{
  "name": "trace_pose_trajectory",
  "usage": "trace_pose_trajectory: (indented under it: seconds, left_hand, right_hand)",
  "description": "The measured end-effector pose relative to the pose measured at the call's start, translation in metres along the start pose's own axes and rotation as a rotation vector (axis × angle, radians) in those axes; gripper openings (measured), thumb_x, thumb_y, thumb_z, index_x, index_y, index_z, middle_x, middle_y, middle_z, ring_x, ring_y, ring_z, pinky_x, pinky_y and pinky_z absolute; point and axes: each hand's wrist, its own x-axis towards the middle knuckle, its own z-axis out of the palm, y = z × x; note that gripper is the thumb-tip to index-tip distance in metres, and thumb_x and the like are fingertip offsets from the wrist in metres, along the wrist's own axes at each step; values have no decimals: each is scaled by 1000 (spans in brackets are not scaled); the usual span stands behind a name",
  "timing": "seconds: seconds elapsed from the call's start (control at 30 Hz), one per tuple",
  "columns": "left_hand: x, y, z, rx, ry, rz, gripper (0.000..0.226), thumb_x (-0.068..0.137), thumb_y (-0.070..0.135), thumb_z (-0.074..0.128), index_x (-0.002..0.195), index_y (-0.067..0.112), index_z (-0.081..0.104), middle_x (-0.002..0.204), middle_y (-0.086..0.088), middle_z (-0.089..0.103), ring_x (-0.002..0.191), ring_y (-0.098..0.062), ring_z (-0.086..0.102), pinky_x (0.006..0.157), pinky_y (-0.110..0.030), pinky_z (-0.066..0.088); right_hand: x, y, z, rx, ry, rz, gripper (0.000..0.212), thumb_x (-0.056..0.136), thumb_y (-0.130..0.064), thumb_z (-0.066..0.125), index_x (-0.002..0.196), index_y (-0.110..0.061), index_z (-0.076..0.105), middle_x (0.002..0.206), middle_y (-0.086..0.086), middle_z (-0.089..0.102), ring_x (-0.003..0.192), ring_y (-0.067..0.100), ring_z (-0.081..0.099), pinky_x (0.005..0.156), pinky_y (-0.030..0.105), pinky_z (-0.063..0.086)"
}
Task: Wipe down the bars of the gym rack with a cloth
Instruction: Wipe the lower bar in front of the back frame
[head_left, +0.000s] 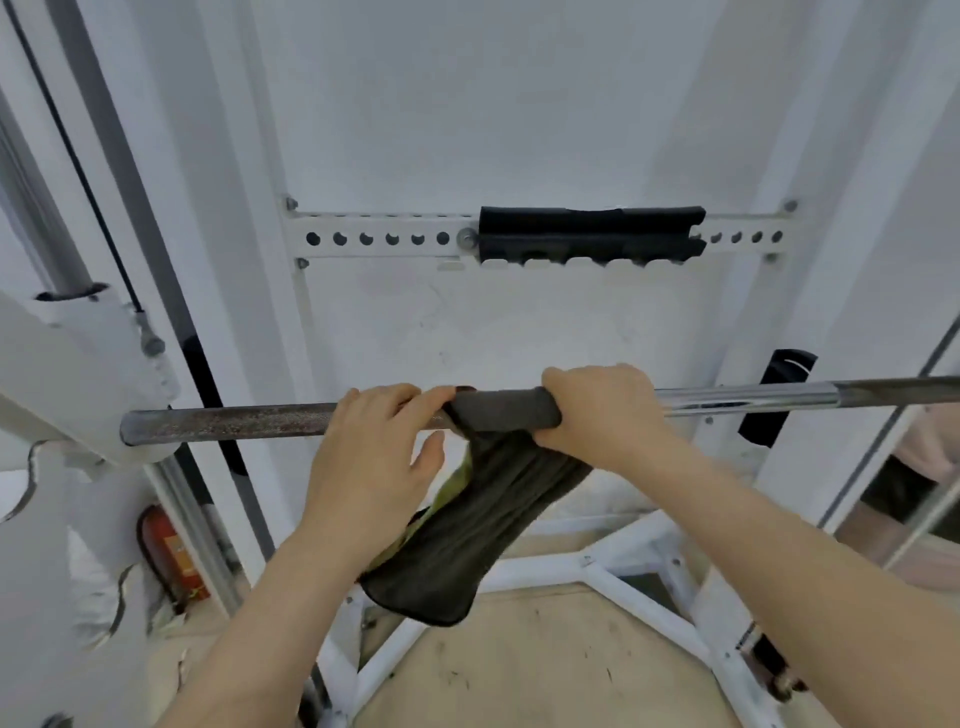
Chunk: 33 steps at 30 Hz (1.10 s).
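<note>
Wiping step: the dark cloth (483, 499) is draped over the horizontal barbell (270, 418), wrapped round it between the two hands, with its long tail hanging loose below toward the rack's white base frame (597, 566).
Cloth, where it is: on the bar near its middle, the wrapped part a snug grey sleeve, the rest sagging in folds; a yellow-green underside shows at the left edge of the tail.
Right hand (602, 410): curled over the bar at the right end of the wrap, its grip pressed together around cloth and bar alike.
Left hand (379, 447): fingers laid over the top of the bar at the left edge of the wrap, thumb spread away below; it looks to be pinning the cloth's edge, not clenching, though how firmly cannot be told.
Cloth, handling: soft, light and limp by the look of its drape; it should bunch or slip round the bar unless squeezed through the palm.
Bar, handling: stiff steel, dull and rust-speckled on the left, bright chrome on the right; likely grabby on the rough stretch and slick on the polished one.
Where to take hold: around the wrapped section with a full palm, keeping the tail clear of the hand.
Risk: the hanging tail may drag or snag on the frame during a slide.
Backdrop: a perforated white crossbar (384, 236) with a black pad (592, 231) sits on the wall behind, untouched.
</note>
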Motion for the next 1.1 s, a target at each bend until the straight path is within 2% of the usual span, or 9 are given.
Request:
trace_pose_trajectory:
  seconds: [0.07, 0.17, 0.3, 0.37, 0.53, 0.67, 0.83, 0.97, 1.1]
  left_hand:
    - [-6, 6, 3, 57, -10, -6, 38, 91, 27, 60, 129, 24, 57, 123, -4, 60, 113, -25, 48, 103, -51, 41]
    - [-9, 9, 4, 41, 33, -4, 34, 93, 23, 57, 126, 20, 59, 125, -5, 60, 116, -23, 46, 104, -47, 40]
    - [3, 28, 5, -67, 53, -166, 24, 91, 19, 47, 112, 20, 58, 107, 3, 61, 102, -18, 51, 78, -28, 39]
    - [8, 42, 10, -58, 77, -201, 24, 88, 15, 50, 111, 16, 57, 106, 0, 59, 101, -21, 51, 76, -28, 37]
    - [16, 82, 31, -1, 40, -65, 31, 90, 17, 50, 120, 16, 57, 119, -2, 56, 111, -24, 49, 87, -35, 45]
    - [27, 130, 59, 8, 8, 49, 32, 93, 18, 50, 123, 14, 62, 130, -4, 57, 118, -25, 51, 99, -42, 46]
    - [56, 224, 119, 37, -41, 185, 45, 91, 31, 33, 121, 18, 64, 129, -4, 60, 113, -27, 58, 91, -41, 50]
    - [90, 316, 166, -18, -38, 237, 40, 92, 30, 36, 119, 20, 64, 123, 1, 63, 103, -23, 59, 90, -38, 48]
    - [117, 357, 184, -55, -93, 67, 33, 99, 31, 34, 123, 26, 56, 104, 6, 67, 92, -24, 60, 78, -37, 45]
  right_hand:
    - [-12, 24, -2, -11, -38, 142, 23, 81, -49, 54, 82, -28, 45, 70, -10, 50, 67, 19, 53, 71, 32, 32]
    - [-3, -13, -2, 65, -10, 112, 14, 79, -29, 56, 82, -25, 44, 71, -6, 49, 76, 25, 60, 74, 35, 31]
    - [15, -87, 7, 188, 132, -45, 13, 83, -27, 51, 95, -22, 50, 88, -2, 63, 81, 25, 61, 72, 38, 27]
    - [17, -79, 14, 166, 243, -102, 17, 88, -27, 47, 103, -20, 54, 87, -2, 63, 79, 24, 60, 71, 37, 25]
    - [-2, -10, 30, 141, 369, -134, 31, 81, -42, 38, 91, -19, 57, 69, -3, 61, 62, 24, 58, 65, 35, 28]
    - [-24, 71, 39, 54, 351, -55, 39, 76, -49, 63, 76, -21, 36, 62, -4, 57, 54, 25, 56, 62, 34, 28]
    - [-73, 211, 46, -14, 267, 33, 37, 74, -43, 68, 77, -23, 37, 68, -5, 56, 62, 25, 56, 66, 36, 36]
    - [-107, 329, 48, -30, 138, 137, 28, 78, -45, 61, 79, -25, 44, 72, -8, 56, 69, 22, 57, 74, 37, 39]
    - [-109, 352, 45, 67, 50, 152, 20, 81, -43, 53, 77, -27, 41, 66, -10, 49, 63, 19, 50, 78, 38, 36]
